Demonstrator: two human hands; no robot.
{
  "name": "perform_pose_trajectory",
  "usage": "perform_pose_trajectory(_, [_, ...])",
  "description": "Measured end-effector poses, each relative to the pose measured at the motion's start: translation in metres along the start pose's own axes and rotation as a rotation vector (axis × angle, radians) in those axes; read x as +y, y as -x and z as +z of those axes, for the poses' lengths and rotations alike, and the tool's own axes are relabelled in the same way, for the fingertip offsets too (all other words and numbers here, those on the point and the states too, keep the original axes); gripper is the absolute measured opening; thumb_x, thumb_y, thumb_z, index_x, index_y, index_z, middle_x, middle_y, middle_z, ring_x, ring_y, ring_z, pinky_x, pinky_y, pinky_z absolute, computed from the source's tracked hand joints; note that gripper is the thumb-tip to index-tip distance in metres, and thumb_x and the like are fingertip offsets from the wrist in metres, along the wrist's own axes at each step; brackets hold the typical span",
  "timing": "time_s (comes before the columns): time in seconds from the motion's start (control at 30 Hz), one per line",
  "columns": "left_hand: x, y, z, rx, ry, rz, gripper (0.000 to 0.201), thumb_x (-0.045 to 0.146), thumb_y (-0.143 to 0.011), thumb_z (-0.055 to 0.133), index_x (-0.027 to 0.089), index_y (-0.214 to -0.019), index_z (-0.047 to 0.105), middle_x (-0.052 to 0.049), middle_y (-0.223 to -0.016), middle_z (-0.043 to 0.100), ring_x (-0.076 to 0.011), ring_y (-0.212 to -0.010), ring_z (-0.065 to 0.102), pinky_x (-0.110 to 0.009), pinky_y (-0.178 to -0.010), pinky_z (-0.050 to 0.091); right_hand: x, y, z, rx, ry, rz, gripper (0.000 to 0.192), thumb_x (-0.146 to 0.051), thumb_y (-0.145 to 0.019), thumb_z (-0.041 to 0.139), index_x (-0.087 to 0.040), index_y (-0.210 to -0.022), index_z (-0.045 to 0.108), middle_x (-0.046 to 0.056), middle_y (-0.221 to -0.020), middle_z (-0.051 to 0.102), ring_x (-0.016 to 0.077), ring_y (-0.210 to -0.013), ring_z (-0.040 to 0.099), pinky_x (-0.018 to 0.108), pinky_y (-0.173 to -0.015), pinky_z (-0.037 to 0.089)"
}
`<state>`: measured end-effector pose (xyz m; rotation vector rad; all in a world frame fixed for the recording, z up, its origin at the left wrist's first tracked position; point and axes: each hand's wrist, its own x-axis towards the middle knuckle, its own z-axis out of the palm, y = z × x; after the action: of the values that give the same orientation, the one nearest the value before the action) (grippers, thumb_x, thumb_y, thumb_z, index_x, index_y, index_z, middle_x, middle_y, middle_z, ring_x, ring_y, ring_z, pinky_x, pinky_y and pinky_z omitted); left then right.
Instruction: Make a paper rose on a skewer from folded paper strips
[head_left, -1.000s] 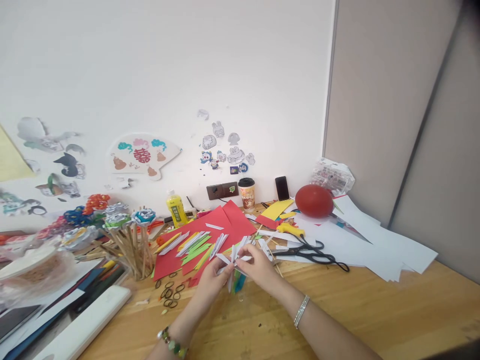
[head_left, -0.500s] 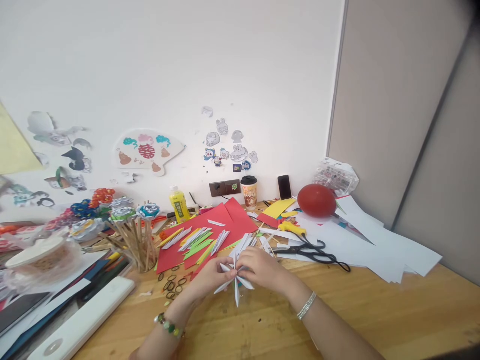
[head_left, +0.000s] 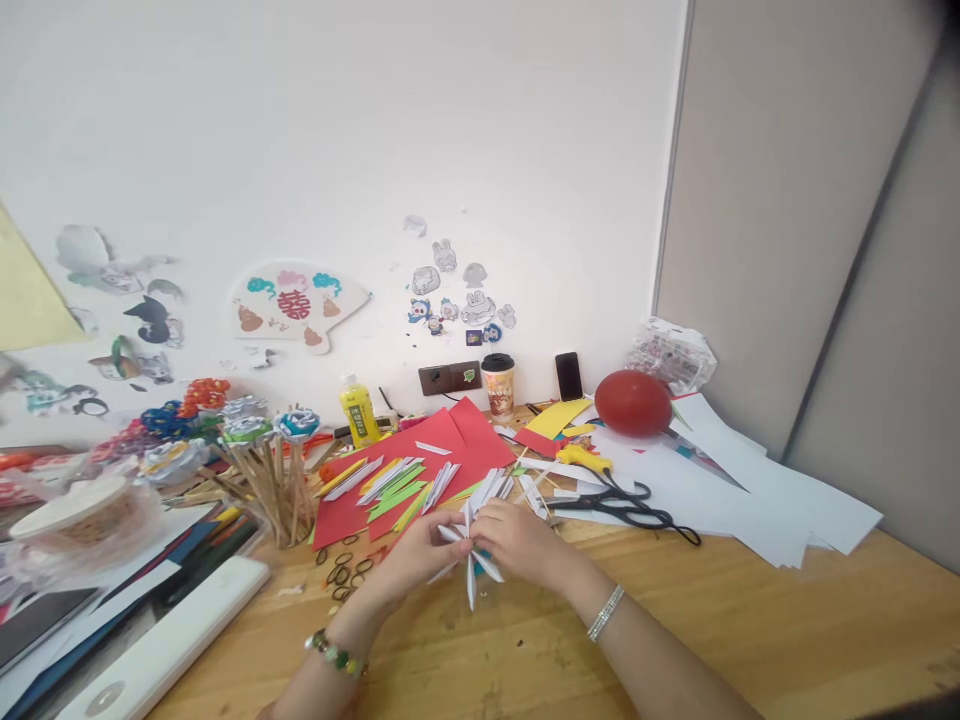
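Observation:
Between my two hands is a white folded-paper star [head_left: 471, 580] with several pointed arms, held just above the table's front part. My left hand [head_left: 424, 552] is closed on its left side, thumb near the centre. From the right, my right hand [head_left: 514, 540] pinches it near the centre, its fingers partly hiding the upper arms. Just beyond my hands lie folded white paper strips [head_left: 491, 487]. Green folded strips [head_left: 397, 492] rest on red paper sheets [head_left: 427, 440] farther left.
Black-handled scissors [head_left: 630, 508] and a yellow-handled tool [head_left: 585, 458] lie right, by white paper sheets [head_left: 750, 500] and a red balloon [head_left: 634, 403]. Rubber bands [head_left: 341, 575], wooden sticks [head_left: 277, 490] and a long white device [head_left: 172, 640] are left. A paper cup [head_left: 499, 388] and yellow bottle [head_left: 359, 410] stand behind.
The paper star has turned slightly in my hands, and its lower right arms are more covered. My right hand has shifted a little to the left; both hands keep their hold.

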<state>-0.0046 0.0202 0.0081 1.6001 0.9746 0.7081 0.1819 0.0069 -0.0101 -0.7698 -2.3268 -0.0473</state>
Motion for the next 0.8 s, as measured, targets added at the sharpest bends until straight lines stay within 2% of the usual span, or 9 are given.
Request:
perform_pose_trajectory(0.13, [-0.002, -0.003, 0.001, 0.052, 0.0, 0.043, 0.055, 0.046, -0.059, 0.076, 0.014, -0.101, 0.062, -0.002, -0.071, 0.067, -0.0148, -0.061, 0.057, -0.025, -0.057, 0.043, 0.005, 0.003, -0.007, 0.035, -0.061, 0.132, 0.009, -0.024, -0.087, 0.054, -0.019, -0.086, 0.061, 0.003, -0.087, 0.064, 0.0166, -0.085, 0.056, 0.026, -0.074, 0.044])
perform_pose_trajectory(0.23, [-0.003, -0.006, 0.001, 0.123, 0.015, 0.086, 0.059, 0.045, -0.057, 0.076, 0.015, -0.105, 0.059, 0.0, -0.068, 0.065, -0.0161, -0.062, 0.059, -0.027, -0.058, 0.045, 0.007, 0.003, -0.007, 0.056, 0.033, 0.132, 0.014, -0.025, -0.087, 0.055, -0.019, -0.076, 0.061, 0.003, -0.078, 0.064, 0.0165, -0.078, 0.055, 0.027, -0.068, 0.042])
perform_pose_trajectory(0.33, [-0.005, -0.008, 0.002, 0.275, -0.101, 0.155, 0.042, 0.041, -0.059, 0.073, 0.014, -0.09, 0.063, 0.0, -0.064, 0.063, -0.0172, -0.063, 0.059, -0.029, -0.061, 0.047, 0.005, 0.001, -0.004, 0.067, 0.163, 0.092, 0.021, -0.025, -0.086, 0.055, -0.018, -0.067, 0.059, 0.002, -0.068, 0.061, 0.0171, -0.07, 0.051, 0.028, -0.063, 0.038])
perform_pose_trajectory(0.4, [-0.005, -0.008, 0.003, 0.364, -0.226, 0.217, 0.033, 0.036, -0.062, 0.07, 0.015, -0.087, 0.065, -0.001, -0.066, 0.064, -0.0181, -0.066, 0.06, -0.03, -0.064, 0.049, 0.001, 0.001, -0.003, 0.085, 0.201, 0.076, 0.021, -0.027, -0.085, 0.057, -0.018, -0.066, 0.059, 0.002, -0.067, 0.061, 0.018, -0.072, 0.05, 0.029, -0.064, 0.037])
perform_pose_trajectory(0.5, [-0.006, -0.005, 0.005, 0.442, -0.422, 0.366, 0.033, 0.03, -0.068, 0.066, 0.018, -0.099, 0.064, -0.004, -0.081, 0.069, -0.0205, -0.079, 0.063, -0.035, -0.075, 0.051, -0.008, -0.001, -0.003, 0.209, 0.202, 0.13, 0.016, -0.027, -0.085, 0.055, -0.018, -0.073, 0.059, 0.004, -0.075, 0.06, 0.0194, -0.077, 0.049, 0.032, -0.07, 0.037])
perform_pose_trajectory(0.6, [-0.007, -0.001, 0.006, 0.539, -0.66, 0.593, 0.032, 0.029, -0.077, 0.061, 0.02, -0.107, 0.06, -0.007, -0.092, 0.07, -0.0228, -0.088, 0.063, -0.04, -0.081, 0.05, -0.018, -0.003, -0.006, 0.372, 0.113, 0.223, 0.01, -0.026, -0.086, 0.052, -0.017, -0.088, 0.058, 0.006, -0.089, 0.06, 0.0207, -0.086, 0.049, 0.035, -0.077, 0.037])
perform_pose_trajectory(0.7, [-0.007, 0.001, 0.005, 0.628, -0.864, 0.809, 0.029, 0.025, -0.084, 0.055, 0.021, -0.113, 0.054, -0.006, -0.09, 0.071, -0.0225, -0.086, 0.064, -0.044, -0.087, 0.047, -0.024, -0.005, -0.006, 0.384, -0.002, 0.22, 0.02, -0.029, -0.084, 0.058, -0.019, -0.101, 0.056, 0.006, -0.099, 0.061, 0.0215, -0.093, 0.05, 0.036, -0.083, 0.038])
perform_pose_trajectory(0.8, [-0.007, 0.003, 0.006, 0.663, -0.977, 0.939, 0.026, 0.02, -0.087, 0.051, 0.02, -0.113, 0.051, -0.006, -0.091, 0.071, -0.0209, -0.087, 0.065, -0.044, -0.091, 0.044, -0.027, -0.006, -0.001, 0.379, -0.068, 0.221, 0.027, -0.031, -0.08, 0.063, -0.02, -0.104, 0.056, 0.005, -0.098, 0.064, 0.0215, -0.091, 0.053, 0.036, -0.081, 0.04])
